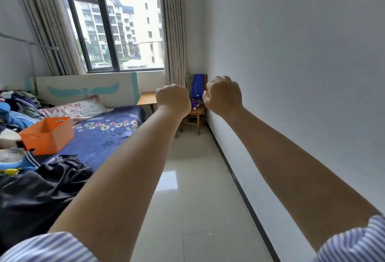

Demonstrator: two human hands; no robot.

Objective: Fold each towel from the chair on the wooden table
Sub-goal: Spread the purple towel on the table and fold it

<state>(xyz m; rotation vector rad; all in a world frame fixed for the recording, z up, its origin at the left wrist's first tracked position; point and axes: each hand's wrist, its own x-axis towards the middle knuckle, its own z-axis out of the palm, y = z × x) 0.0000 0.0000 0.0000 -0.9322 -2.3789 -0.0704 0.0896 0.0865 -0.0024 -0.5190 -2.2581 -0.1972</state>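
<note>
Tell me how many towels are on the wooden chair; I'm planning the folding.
2 visible: a blue towel draped over the wooden chair back and a purple towel on its seat. The hands may hide more.

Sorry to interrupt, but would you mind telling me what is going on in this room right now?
A person stands across the room with both arms stretched forward, the left hand and right hand curled into empty fists. Nothing has been picked up yet. A blue towel hangs over the back of the wooden chair in the far corner, with purple cloth on its seat, beside the small wooden table.
</note>
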